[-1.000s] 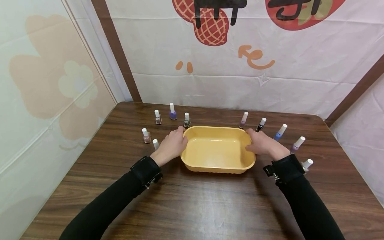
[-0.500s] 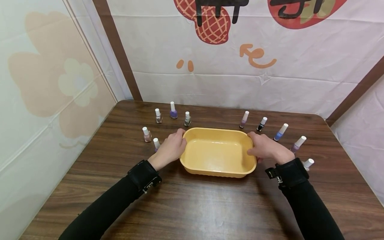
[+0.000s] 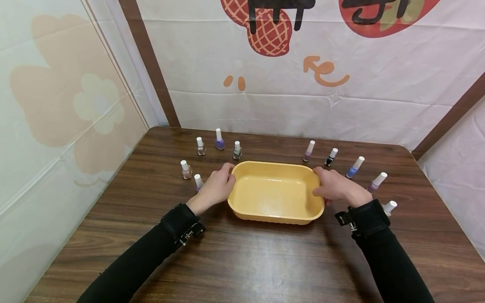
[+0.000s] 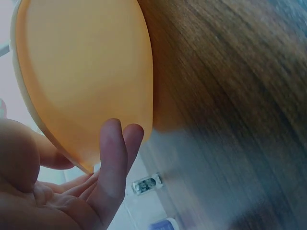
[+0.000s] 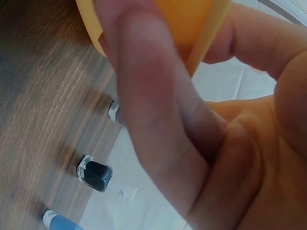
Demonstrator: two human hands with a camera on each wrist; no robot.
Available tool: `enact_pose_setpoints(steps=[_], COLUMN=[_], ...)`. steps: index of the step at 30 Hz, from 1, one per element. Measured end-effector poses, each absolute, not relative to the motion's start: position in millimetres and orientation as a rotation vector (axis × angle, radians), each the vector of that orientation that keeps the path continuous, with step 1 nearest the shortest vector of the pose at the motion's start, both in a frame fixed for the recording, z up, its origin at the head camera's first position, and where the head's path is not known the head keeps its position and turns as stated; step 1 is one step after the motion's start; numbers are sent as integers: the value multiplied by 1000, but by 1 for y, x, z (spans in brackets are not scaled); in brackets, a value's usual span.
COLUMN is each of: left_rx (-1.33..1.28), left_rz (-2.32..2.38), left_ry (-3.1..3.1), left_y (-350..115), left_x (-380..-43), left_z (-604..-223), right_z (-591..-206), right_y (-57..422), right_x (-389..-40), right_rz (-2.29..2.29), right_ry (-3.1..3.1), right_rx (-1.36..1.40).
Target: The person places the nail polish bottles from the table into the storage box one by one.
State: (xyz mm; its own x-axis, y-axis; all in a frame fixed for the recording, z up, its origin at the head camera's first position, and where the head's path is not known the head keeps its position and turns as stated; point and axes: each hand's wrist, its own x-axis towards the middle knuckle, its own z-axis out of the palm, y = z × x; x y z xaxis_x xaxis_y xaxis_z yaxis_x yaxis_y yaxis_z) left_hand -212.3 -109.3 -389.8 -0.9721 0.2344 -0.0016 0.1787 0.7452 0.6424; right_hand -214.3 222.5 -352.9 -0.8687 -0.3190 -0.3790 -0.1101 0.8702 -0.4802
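Observation:
A yellow plastic basin [image 3: 275, 193], bare inside, stands at the middle of the wooden table. My left hand [image 3: 214, 188] grips its left end, thumb over the rim and fingers [image 4: 112, 158] along the outer wall. At the opposite end my right hand [image 3: 338, 185] pinches the rim, its thumb inside and its fingers [image 5: 148, 86] outside. Close to the left hand stands a purple nail polish bottle [image 3: 198, 182], partly covered by it. A blue nail polish bottle [image 3: 355, 167] and a black one [image 3: 331, 157] are near the right hand.
Behind the left hand stand a pinkish bottle [image 3: 186, 170], a purple one [image 3: 219, 139] and two others. On the right are mauve bottles [image 3: 308, 151] and a white-capped one [image 3: 389, 206] partly behind the wrist. A cloth wall [image 3: 265, 109] borders the table's back edge.
The basin, gripped by both hands, has shifted slightly toward me, mostly during the first half second. Since then hands and basin look almost still. The bottles keep their places.

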Motion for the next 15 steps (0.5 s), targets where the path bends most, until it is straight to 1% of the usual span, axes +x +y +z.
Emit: enact_pose_setpoints(steps=[9, 15], left_rx=[348, 350], left_rz=[1028, 1032], left_ry=[2849, 2841], left_y=[-111, -112], left_x=[-213, -213], left_z=[-389, -389], right_z=[-351, -342], right_y=[222, 224], right_x=[-215, -220], right_rz=[-603, -530], right_ry=[2603, 2686], right_rx=[-346, -373])
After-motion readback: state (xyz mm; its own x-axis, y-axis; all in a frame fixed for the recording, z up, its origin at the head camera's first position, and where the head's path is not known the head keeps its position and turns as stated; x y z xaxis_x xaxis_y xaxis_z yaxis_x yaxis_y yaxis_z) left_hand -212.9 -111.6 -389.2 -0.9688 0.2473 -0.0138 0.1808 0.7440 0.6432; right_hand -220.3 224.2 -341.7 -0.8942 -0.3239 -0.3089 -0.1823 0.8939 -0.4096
